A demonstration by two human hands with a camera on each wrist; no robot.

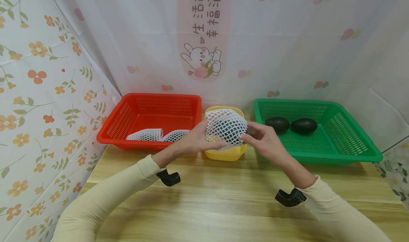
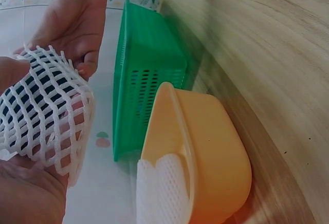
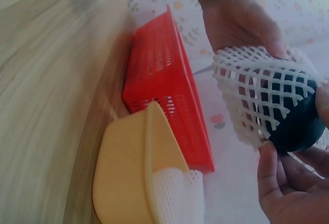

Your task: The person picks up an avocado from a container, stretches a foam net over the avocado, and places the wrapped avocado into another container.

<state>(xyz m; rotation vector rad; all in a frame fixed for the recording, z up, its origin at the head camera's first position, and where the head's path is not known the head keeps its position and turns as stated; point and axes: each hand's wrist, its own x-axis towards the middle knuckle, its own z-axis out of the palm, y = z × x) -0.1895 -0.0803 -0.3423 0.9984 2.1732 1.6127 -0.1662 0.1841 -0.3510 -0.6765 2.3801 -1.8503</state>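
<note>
A white foam net sleeve (image 1: 223, 126) is stretched over a dark, smooth avocado (image 3: 298, 126) in front of me, above the yellow basket. My left hand (image 1: 199, 137) grips the sleeve from the left, thumb in front and fingers behind. From the right, my right hand (image 1: 263, 139) pinches the net's edge at the avocado's bare end. That dark end sticks out of the mesh in the right wrist view. Two more avocados, one of them this dark oval avocado (image 1: 304, 126), lie in the green basket (image 1: 338, 157). Netted pieces, such as this white sleeve (image 1: 145, 134), lie in the red basket (image 1: 150, 98).
The small yellow basket (image 1: 225, 155) stands between the red and green ones, with white foam nets (image 2: 164, 188) inside. All three rest at the back of the wooden table (image 1: 217, 206), against a patterned curtain (image 1: 239, 50). A floral cloth (image 1: 41, 93) hangs at the left.
</note>
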